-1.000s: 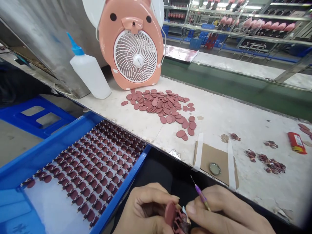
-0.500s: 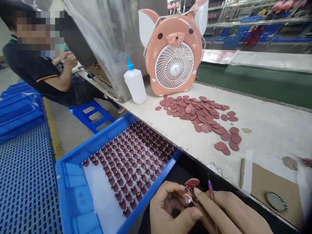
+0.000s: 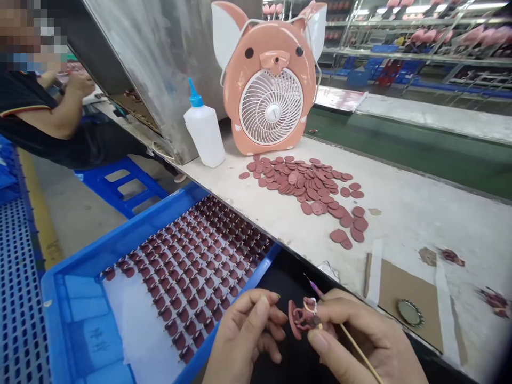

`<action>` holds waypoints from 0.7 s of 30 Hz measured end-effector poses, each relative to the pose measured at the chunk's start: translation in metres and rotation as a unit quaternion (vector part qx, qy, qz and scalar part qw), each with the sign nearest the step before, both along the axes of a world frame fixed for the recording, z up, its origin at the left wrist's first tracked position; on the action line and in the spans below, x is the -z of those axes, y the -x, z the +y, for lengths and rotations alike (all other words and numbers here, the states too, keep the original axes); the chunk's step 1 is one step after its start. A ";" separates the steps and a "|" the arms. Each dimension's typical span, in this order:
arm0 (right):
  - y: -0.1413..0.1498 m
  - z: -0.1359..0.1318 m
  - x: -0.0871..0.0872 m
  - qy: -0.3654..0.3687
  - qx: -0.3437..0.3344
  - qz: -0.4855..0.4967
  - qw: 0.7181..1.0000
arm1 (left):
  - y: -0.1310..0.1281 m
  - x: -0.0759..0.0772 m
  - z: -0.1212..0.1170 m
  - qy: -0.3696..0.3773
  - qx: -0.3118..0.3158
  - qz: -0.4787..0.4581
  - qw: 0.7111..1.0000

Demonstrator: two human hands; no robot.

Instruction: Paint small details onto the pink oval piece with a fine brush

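Observation:
My right hand (image 3: 356,330) pinches a small reddish-brown figurine (image 3: 303,316) on an oval base between thumb and fingertips. The base is turned toward my left, and a pale yellowish loop shows on top. Tucked in that same hand is a thin wooden-handled tool (image 3: 361,354) with a purple collar and a fine tip; whether it is a brush I cannot tell. My left hand (image 3: 246,333) is beside the figurine, apart from it, fingers loosely curled and spread, with nothing visible in them. A blue tray (image 3: 76,330) below left holds rows of small dark-red pieces on a white sheet.
On the bench (image 3: 416,213) lie a heap of oval reddish discs (image 3: 304,178), a white squeeze bottle (image 3: 205,136) and a pig-shaped fan (image 3: 270,88). A bottle cap (image 3: 410,312) rests on taped cardboard (image 3: 394,282). Small reddish pieces (image 3: 496,301) lie far right. A co-worker (image 3: 48,117) sits at left.
My left hand has come off the figurine and moved left. The figurine is now in my right hand, its disc base turned leftward. The view has shifted to the right.

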State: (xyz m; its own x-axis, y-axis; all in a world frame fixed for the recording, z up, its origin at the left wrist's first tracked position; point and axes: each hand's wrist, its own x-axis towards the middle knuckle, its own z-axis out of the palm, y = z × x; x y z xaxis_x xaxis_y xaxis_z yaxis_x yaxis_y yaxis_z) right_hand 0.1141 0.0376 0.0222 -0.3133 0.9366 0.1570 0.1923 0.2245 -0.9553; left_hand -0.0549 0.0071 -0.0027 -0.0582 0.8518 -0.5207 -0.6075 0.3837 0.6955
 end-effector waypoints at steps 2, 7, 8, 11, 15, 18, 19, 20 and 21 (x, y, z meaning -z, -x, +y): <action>-0.004 0.001 -0.001 -0.044 -0.013 -0.037 0.998 | -0.001 -0.004 0.000 0.009 -0.014 0.016 1.000; -0.007 0.005 -0.005 -0.118 -0.009 -0.088 0.989 | -0.003 -0.009 -0.002 0.002 -0.048 0.081 0.996; -0.006 0.005 -0.004 -0.137 -0.003 -0.101 0.985 | -0.005 -0.010 -0.002 -0.013 -0.068 0.107 0.992; -0.005 0.003 0.004 -0.268 0.050 -0.178 0.946 | -0.012 -0.013 -0.002 -0.075 -0.128 0.197 0.969; 0.000 0.002 0.020 -0.432 0.106 -0.262 0.856 | -0.017 -0.012 0.004 -0.123 -0.105 0.246 0.956; 0.007 0.006 0.033 -0.469 0.050 -0.286 0.834 | -0.014 -0.007 0.009 -0.122 -0.079 0.308 0.940; 0.011 0.008 0.036 -0.473 0.028 -0.292 0.831 | -0.011 -0.006 0.009 -0.121 -0.070 0.342 0.929; 0.014 0.011 0.038 -0.472 0.013 -0.295 0.831 | -0.007 -0.004 0.009 -0.118 -0.064 0.377 0.916; 0.016 0.013 0.040 -0.474 0.004 -0.291 0.831 | -0.001 -0.002 0.009 -0.115 -0.059 0.410 0.903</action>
State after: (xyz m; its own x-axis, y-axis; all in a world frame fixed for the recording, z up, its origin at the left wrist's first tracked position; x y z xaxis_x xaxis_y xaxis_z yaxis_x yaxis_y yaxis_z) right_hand 0.0979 0.0506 -0.0173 -0.5891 0.4808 0.6494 0.5651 0.8196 -0.0943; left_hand -0.0534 0.0163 -0.0003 -0.4411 0.8946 -0.0720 0.1211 0.1388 0.9829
